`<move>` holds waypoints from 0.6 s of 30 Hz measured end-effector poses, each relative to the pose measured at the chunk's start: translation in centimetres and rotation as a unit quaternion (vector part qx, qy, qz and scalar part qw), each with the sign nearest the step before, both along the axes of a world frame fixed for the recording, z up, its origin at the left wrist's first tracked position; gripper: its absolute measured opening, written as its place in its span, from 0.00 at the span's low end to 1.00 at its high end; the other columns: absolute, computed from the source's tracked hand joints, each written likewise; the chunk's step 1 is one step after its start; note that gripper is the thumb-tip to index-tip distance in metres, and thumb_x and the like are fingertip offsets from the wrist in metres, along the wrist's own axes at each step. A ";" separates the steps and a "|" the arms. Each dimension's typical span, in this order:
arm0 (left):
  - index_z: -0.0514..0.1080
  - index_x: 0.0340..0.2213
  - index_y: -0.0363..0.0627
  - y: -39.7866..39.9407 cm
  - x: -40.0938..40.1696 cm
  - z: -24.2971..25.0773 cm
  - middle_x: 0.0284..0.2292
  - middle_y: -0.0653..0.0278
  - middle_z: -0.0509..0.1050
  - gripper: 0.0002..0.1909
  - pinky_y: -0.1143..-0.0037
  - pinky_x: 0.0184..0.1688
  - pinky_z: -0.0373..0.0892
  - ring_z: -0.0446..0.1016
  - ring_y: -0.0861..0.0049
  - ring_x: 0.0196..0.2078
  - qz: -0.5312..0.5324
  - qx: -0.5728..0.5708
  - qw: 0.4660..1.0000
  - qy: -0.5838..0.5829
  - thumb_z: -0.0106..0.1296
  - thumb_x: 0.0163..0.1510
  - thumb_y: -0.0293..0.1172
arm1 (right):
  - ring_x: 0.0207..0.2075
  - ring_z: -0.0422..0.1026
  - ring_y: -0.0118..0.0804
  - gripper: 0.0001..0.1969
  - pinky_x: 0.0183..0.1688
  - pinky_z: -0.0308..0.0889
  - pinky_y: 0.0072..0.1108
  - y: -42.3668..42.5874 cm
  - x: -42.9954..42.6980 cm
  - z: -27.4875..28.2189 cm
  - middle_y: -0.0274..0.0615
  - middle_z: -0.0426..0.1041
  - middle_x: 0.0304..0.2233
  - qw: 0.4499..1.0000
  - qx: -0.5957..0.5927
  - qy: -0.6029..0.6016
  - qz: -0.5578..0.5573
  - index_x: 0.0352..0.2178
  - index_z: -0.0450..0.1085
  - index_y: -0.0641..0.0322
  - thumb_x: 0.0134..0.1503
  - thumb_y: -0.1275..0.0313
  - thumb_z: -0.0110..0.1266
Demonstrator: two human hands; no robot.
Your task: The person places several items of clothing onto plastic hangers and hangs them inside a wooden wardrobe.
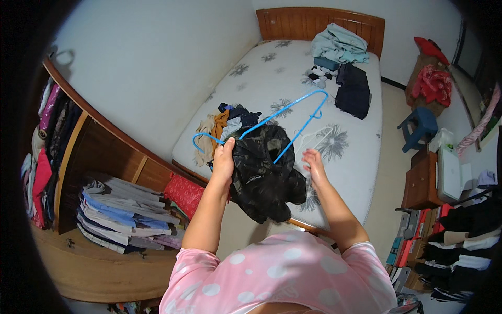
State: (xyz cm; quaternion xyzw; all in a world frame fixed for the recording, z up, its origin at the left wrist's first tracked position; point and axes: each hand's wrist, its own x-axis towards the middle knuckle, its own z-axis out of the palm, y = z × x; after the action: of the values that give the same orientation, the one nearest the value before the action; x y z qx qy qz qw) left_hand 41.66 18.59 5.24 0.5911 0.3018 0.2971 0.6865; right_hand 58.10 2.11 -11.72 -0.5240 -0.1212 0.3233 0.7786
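Observation:
My left hand (224,159) grips a blue clothes hanger (301,100) near its hook, together with the edge of a dark camouflage-patterned garment (259,172). One end of the hanger is inside the garment's opening; the other end sticks out above it. The garment hangs down in front of me, over the near edge of the bed. To its right, my right hand (313,165) is apart from the cloth, its fingers spread and holding nothing. A white hanger (315,137) lies on the mattress (259,86) just beyond that hand.
Crumpled clothes (208,135) lie on the bed's left side. Dark folded trousers (353,91), socks (321,73) and a light-green blanket (339,43) are farther back. A wooden wardrobe (106,271) with folded shirts stands left. A blue stool (419,127) and a small cabinet (419,182) stand right.

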 end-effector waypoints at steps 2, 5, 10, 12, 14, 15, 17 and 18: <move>0.68 0.23 0.39 -0.1 -0.4 0.0 0.23 0.67 0.71 0.15 0.82 0.26 0.64 0.68 0.83 0.23 -0.016 0.002 1.000 0.013 0.40 0.54 0.39 | 0.49 0.58 0.34 0.16 0.45 0.57 0.25 0.4 0.6 2.5 0.39 0.58 0.49 0.999 0.018 -0.021 -0.023 0.40 0.62 0.56 0.48 0.67 0.49; 0.68 0.25 0.39 -0.2 -0.7 0.3 0.23 0.67 0.71 0.15 0.82 0.27 0.64 0.68 0.84 0.23 -0.041 0.019 0.999 0.020 0.40 0.53 0.39 | 0.57 0.48 0.42 0.18 0.53 0.50 0.28 2.0 1.4 4.0 0.44 0.46 0.57 0.982 0.058 -0.150 0.098 0.42 0.67 0.52 0.46 0.65 0.53; 0.69 0.25 0.37 -0.1 -1.3 1.0 0.23 0.66 0.71 0.18 0.82 0.28 0.64 0.69 0.83 0.24 -0.061 0.023 0.997 0.030 0.40 0.53 0.41 | 0.58 0.44 0.51 0.24 0.56 0.48 0.31 5.2 0.9 3.1 0.56 0.42 0.57 0.886 -0.105 -0.405 0.200 0.41 0.68 0.40 0.38 0.65 0.62; 0.69 0.25 0.37 -0.5 -1.6 1.6 0.23 0.66 0.72 0.19 0.82 0.29 0.65 0.69 0.82 0.24 -0.057 0.031 0.998 0.024 0.39 0.54 0.42 | 0.56 0.48 0.53 0.26 0.54 0.51 0.32 5.6 1.1 0.9 0.57 0.43 0.56 0.865 -0.127 -0.430 0.224 0.42 0.67 0.38 0.37 0.67 0.62; 0.70 0.26 0.36 -0.2 -2.2 1.6 0.24 0.65 0.72 0.20 0.81 0.29 0.65 0.70 0.81 0.24 -0.048 0.035 0.998 0.017 0.39 0.54 0.43 | 0.49 0.59 0.46 0.21 0.51 0.55 0.29 5.1 0.9 0.2 0.52 0.62 0.46 0.865 -0.107 -0.408 0.272 0.38 0.70 0.48 0.37 0.77 0.55; 0.70 0.27 0.36 0.3 -2.6 1.5 0.24 0.64 0.73 0.20 0.81 0.30 0.65 0.70 0.81 0.25 -0.040 0.029 0.999 0.016 0.38 0.54 0.43 | 0.46 0.63 0.41 0.20 0.49 0.57 0.26 4.5 0.7 0.4 0.48 0.67 0.41 0.870 -0.091 -0.365 0.317 0.37 0.71 0.53 0.38 0.80 0.51; 0.70 0.28 0.35 0.7 -3.2 1.3 0.25 0.63 0.73 0.21 0.81 0.30 0.66 0.71 0.80 0.25 -0.028 0.021 0.999 0.014 0.37 0.55 0.44 | 0.43 0.64 0.39 0.19 0.47 0.58 0.24 3.8 -0.1 0.9 0.45 0.68 0.39 0.888 -0.070 -0.295 0.347 0.35 0.71 0.55 0.38 0.80 0.49; 0.70 0.28 0.35 0.5 -3.2 1.6 0.25 0.62 0.73 0.21 0.81 0.30 0.66 0.71 0.80 0.26 -0.022 0.005 1.000 0.005 0.37 0.55 0.44 | 0.41 0.65 0.37 0.18 0.44 0.59 0.22 3.2 -0.4 1.2 0.42 0.69 0.37 0.901 -0.052 -0.221 0.368 0.34 0.71 0.56 0.39 0.81 0.46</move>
State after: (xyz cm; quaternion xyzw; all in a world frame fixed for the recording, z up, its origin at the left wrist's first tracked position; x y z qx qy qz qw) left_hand 38.41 19.08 6.85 0.6027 0.2903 0.2807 0.6883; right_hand 57.67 5.34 -10.51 -0.5402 -0.4577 0.4684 0.5285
